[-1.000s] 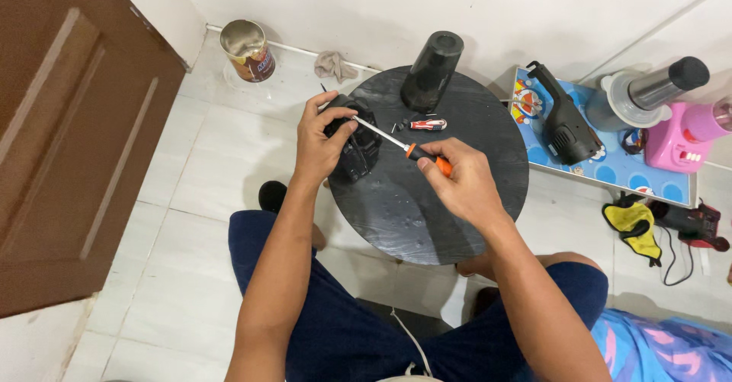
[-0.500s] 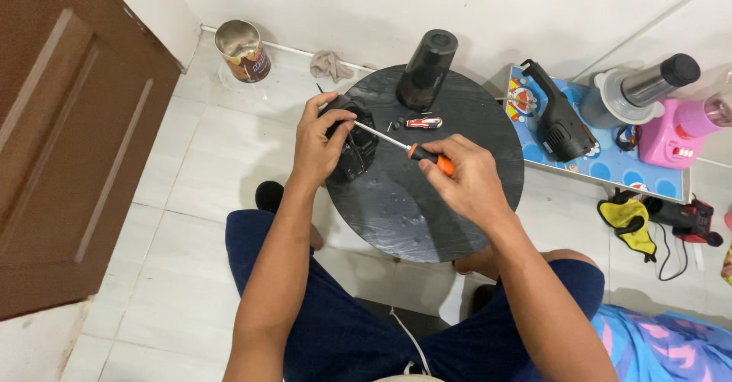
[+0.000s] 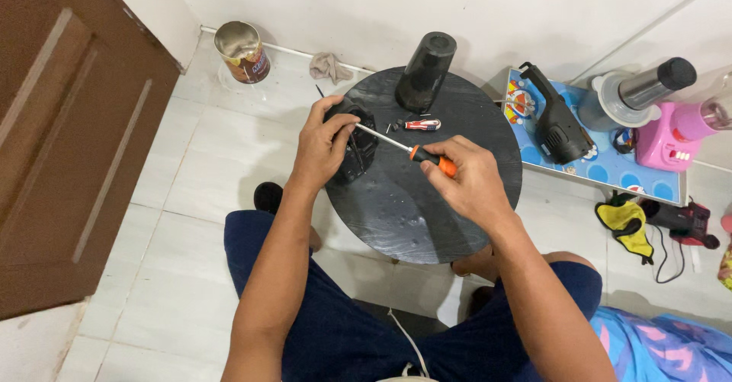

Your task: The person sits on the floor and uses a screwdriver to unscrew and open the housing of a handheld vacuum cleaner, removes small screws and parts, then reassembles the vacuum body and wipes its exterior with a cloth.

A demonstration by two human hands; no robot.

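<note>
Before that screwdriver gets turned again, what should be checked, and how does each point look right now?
1. Left hand steadies the small black part: ok.
2. Right hand grips the orange-handled screwdriver: ok.
3. Screwdriver tip seated in a screw: cannot tell, the fingers hide it.
4. Black part rests on the round black table, not over its edge: ok.
5. Tall black cylinder stands upright, apart from both hands: ok.
6. Small red-handled tool lies clear of the shaft: ok.
</note>
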